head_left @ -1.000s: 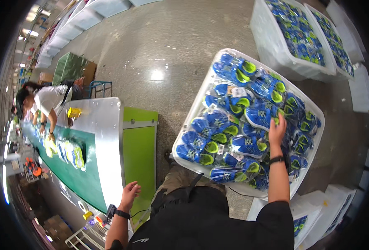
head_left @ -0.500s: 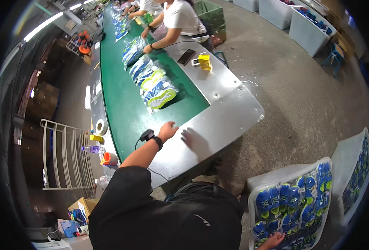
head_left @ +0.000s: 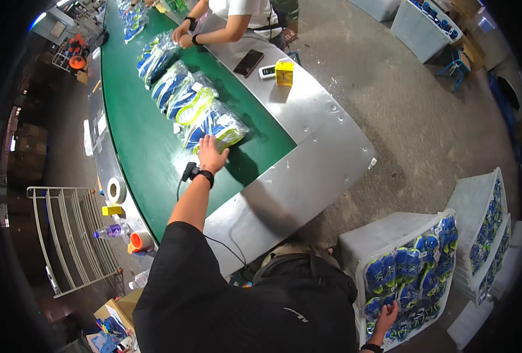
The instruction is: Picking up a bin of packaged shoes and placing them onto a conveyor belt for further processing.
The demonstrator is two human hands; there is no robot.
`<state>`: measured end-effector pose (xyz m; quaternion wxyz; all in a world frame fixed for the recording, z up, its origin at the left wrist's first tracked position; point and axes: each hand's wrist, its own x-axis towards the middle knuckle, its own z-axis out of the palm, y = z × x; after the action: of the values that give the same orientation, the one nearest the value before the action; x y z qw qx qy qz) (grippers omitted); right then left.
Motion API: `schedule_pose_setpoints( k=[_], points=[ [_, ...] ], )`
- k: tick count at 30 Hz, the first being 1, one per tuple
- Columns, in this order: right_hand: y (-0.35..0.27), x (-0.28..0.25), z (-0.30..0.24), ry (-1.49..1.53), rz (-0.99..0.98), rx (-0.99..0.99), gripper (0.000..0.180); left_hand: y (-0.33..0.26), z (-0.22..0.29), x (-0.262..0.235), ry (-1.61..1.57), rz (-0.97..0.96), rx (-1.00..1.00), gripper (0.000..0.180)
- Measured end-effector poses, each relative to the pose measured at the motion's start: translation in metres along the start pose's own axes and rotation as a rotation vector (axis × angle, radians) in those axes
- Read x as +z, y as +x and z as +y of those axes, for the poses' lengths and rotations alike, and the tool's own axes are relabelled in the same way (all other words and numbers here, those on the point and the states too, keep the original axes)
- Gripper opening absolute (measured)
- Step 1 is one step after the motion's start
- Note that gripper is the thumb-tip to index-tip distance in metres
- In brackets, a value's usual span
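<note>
My left hand (head_left: 212, 156) reaches over the green conveyor belt (head_left: 137, 167), fingers spread on the near end of a clear-bagged pair of blue and lime sports shoes (head_left: 208, 126). It does not close around the bag. More bagged shoes (head_left: 175, 87) lie in a row beyond it. Low on the right, my right hand (head_left: 385, 319) is at the front of a pale bin (head_left: 364, 241) packed with bagged blue and lime shoes (head_left: 428, 265). Its fingers look apart, with nothing seen in them. A small black device (head_left: 190, 170) with a cable sits by my left wrist.
A metal table edge (head_left: 308, 176) borders the belt, with a phone (head_left: 249, 63) and yellow box (head_left: 284, 73) on it. A co-worker's hands (head_left: 181, 38) touch bagged shoes farther up. Tape (head_left: 116, 190), a bottle (head_left: 110, 231) and an orange cup (head_left: 140, 241) line the left side.
My left hand has moved forward from above the metal edge onto the nearest bagged shoes. My right hand has stayed by the bin, slightly higher in view. The whole view has shifted.
</note>
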<state>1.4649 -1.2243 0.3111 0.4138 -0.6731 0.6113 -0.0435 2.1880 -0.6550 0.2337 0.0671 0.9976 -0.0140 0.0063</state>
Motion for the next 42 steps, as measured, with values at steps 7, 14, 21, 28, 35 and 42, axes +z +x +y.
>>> schedule_pose_setpoints(
  k=[7, 14, 21, 28, 35, 42],
  points=[
    [-0.007, 0.039, -0.045, -0.05, -0.118, -0.046, 0.049, -0.132, 0.074, -0.003, -1.124, 0.056, -0.286, 0.084],
    [-0.025, 0.058, -0.085, -0.131, -0.162, -0.143, 0.049, -0.146, 0.076, -0.018, -2.23, 0.01, -0.895, 0.08],
    [-0.038, 0.055, -0.089, 0.032, -0.171, -0.148, 0.047, -0.136, 0.118, -0.059, -2.27, -0.163, -0.845, 0.067],
    [-0.062, 0.05, -0.189, 0.275, -0.243, -0.298, 0.044, -0.203, 0.257, -0.111, -2.288, -0.829, -0.625, 0.066],
    [-0.097, -0.018, -0.239, 0.176, -0.086, -0.832, 0.046, -0.353, 0.4, -0.145, -2.035, -1.379, -0.488, 0.065],
    [-0.092, -0.111, -0.105, -0.196, 0.117, -0.924, 0.082, -0.561, 0.506, -0.159, -1.482, -1.818, -0.336, 0.048]
  ],
)
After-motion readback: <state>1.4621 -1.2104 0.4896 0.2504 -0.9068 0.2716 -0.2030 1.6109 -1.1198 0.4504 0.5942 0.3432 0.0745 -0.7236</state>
